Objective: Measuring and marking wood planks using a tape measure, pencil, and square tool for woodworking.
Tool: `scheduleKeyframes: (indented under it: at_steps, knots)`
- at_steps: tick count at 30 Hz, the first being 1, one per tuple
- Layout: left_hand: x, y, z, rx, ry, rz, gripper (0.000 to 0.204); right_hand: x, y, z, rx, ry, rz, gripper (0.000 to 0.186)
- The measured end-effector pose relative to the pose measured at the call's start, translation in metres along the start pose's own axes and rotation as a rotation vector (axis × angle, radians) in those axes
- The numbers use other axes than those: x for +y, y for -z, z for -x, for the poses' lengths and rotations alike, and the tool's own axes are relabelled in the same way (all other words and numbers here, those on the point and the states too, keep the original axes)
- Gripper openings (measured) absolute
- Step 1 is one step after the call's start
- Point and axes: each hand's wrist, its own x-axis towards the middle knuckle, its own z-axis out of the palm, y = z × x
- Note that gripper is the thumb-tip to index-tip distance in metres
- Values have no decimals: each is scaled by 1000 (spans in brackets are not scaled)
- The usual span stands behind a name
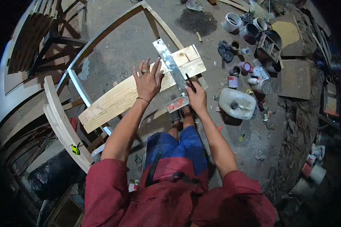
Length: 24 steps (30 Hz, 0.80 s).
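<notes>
Right hand (196, 97) holds pencil (190, 82) against metal square (171, 65), beside left hand (148, 80).

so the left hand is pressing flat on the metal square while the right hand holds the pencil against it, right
Not quite. In the head view the left hand lies spread flat on the wooden plank, beside the metal square, not on it. The right hand does hold the pencil against the square's edge.

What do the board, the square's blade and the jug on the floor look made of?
Board: pale bare wood, grain and knots showing. Square's blade: shiny grey metal, probably steel, catching glare. Jug: cloudy whitish plastic, likely, with a dark cap.
</notes>
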Motion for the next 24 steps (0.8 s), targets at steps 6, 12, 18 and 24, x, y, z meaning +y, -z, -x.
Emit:
scheduleKeyframes:
  at_steps: [6,12,18,24]
  knots:
    - [3,2,0,-7,-135,46,40,-4,-7,-8,-43,-56,-17,24]
    - [2,6,0,16,-127,101,38,11,14,29,28,106,106,22]
    - [0,2,1,-30,-106,86,41,28,-7,50,-133,-320,-410,25]
    - [4,-1,2,-42,-101,-7,41,30,-28,26,7,-194,-403,31]
